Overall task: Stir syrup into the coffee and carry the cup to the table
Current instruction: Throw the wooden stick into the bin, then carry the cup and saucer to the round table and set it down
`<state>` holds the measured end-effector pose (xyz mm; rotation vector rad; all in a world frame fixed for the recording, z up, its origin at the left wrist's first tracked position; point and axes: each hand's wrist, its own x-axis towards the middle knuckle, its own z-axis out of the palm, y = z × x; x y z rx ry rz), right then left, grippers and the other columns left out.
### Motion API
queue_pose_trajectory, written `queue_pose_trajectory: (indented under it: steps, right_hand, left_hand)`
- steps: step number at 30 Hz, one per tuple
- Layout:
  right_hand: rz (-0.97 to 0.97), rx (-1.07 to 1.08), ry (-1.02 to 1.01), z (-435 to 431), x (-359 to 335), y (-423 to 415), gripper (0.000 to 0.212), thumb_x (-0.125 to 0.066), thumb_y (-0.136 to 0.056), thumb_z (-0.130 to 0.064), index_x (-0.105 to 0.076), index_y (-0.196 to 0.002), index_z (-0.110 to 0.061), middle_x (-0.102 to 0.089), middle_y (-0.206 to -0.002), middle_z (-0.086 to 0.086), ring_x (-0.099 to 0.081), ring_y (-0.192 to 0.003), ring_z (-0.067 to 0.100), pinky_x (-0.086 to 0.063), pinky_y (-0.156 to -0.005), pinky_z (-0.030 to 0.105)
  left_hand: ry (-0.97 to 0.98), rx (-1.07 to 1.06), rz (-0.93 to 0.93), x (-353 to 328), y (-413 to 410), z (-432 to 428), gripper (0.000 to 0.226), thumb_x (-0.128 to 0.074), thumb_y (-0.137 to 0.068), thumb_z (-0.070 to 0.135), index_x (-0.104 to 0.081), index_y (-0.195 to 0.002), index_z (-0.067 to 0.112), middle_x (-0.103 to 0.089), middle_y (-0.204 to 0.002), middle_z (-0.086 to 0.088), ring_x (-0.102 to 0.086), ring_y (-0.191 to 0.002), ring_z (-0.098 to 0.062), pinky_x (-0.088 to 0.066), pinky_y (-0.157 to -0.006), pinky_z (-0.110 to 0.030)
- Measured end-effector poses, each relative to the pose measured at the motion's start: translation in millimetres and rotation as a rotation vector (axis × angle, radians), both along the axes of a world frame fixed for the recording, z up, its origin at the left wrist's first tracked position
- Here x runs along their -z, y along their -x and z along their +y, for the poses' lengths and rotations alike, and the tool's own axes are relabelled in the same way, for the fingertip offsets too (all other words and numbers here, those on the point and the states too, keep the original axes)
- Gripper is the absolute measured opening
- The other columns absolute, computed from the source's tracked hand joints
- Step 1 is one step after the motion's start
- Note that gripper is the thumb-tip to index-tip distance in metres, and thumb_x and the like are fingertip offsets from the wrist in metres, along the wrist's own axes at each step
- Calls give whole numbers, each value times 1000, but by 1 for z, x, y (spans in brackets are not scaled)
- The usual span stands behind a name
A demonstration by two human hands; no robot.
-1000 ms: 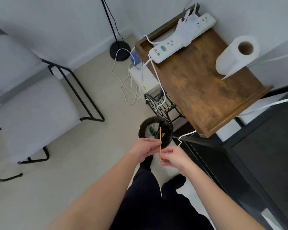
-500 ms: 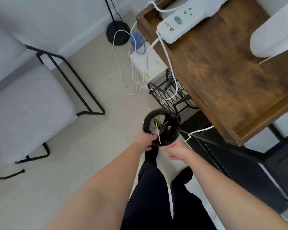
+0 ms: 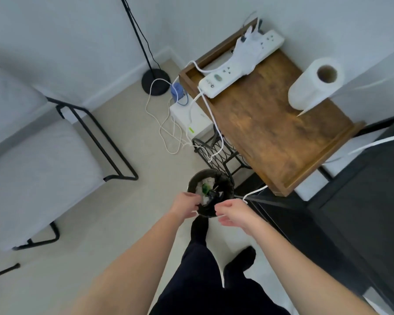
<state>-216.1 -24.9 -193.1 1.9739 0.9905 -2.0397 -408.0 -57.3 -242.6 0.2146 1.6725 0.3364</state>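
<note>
Far left of the left hand: grey padded chair [image 3: 39, 160] on a black tube frame, its front rail edge pointing toward the hands. Bare beige floor [image 3: 127, 212] runs between chair and hands, the widest open room in view.

Beyond the left hand, against the wall: round floor lamp base [image 3: 155, 81], then a white box [image 3: 191, 117] with loose white cables [image 3: 164, 133] looping on the floor beside it. A black wire rack [image 3: 216, 153] stands just past the bin.

Left hand [image 3: 187, 205]: fingers loosely curled, nothing seen in it, hanging over the near-left rim of a small black waste bin [image 3: 225, 179]. Bin is open-topped and holds crumpled white paper [image 3: 206, 185], a green scrap [image 3: 205, 189] and something dark I cannot make out.

Right hand [image 3: 233, 212]: fingers relaxed and part-bent, holding nothing visible, over the bin's near-right rim. The hands are near each other, not touching.

Beyond and right of the right hand: raised-lip wooden side table [image 3: 271, 133], its near corner just beside the bin, carrying a white power strip [image 3: 237, 69] and a paper towel roll [image 3: 309, 87]. Right of the right hand is black furniture [image 3: 362, 201], its edge close alongside the forearm; tight room that side.

Coffee cup: not in view, position cannot be told.
</note>
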Motion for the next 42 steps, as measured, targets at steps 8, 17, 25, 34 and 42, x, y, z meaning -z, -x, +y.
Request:
queue_pose_trajectory:
  steps: [8,17,25,34,42]
  right_hand:
    - [114,68,-282,-7,-113,-34,25,-70,-102,-18,-77,-125,-11,-81,-114,12,-80,-97,20,-65,-78,20]
    - [99,192,-552,-53,-208,-132,16,-70,-101,-14,-81,-110,-19,-83,-105,12,-81,-93,24,-67,-92,37]
    - [-4,402,-716,-103,-258,-239,15,-70,-101,-15,-83,-108,-21,-83,-97,6,-81,-92,18,-68,-82,27]
    - [-111,702,-799,-148,-274,-351,17,-74,-97,-11,-86,-101,-22,-79,-105,16,-81,-91,25,-69,-84,33]
    - [-212,812,-834,-176,-264,-435,20,-69,-100,-9,-82,-107,-22,-81,-99,13,-81,-95,26,-69,-89,39]
  left_hand:
    - [-214,64,-63,-107,-40,11,6,-66,-96,12,-68,-90,14,-51,-91,-13,-44,-85,-28,-42,-66,-33]
    - [-551,202,-41,-213,-115,12,14,-69,-107,22,-81,-114,17,-82,-105,-10,-76,-91,-18,-67,-92,-33]
    - [-646,430,-80,-241,-208,7,21,-70,-108,19,-79,-126,14,-81,-112,-13,-76,-90,-17,-67,-76,-19]
    - [-632,587,-53,-237,-313,4,28,-64,-105,15,-78,-130,13,-76,-107,-10,-76,-92,-21,-69,-88,-32]
    - [-653,639,-74,-236,-380,3,29,-68,-107,20,-74,-134,11,-75,-106,-6,-77,-105,-25,-67,-83,-29]
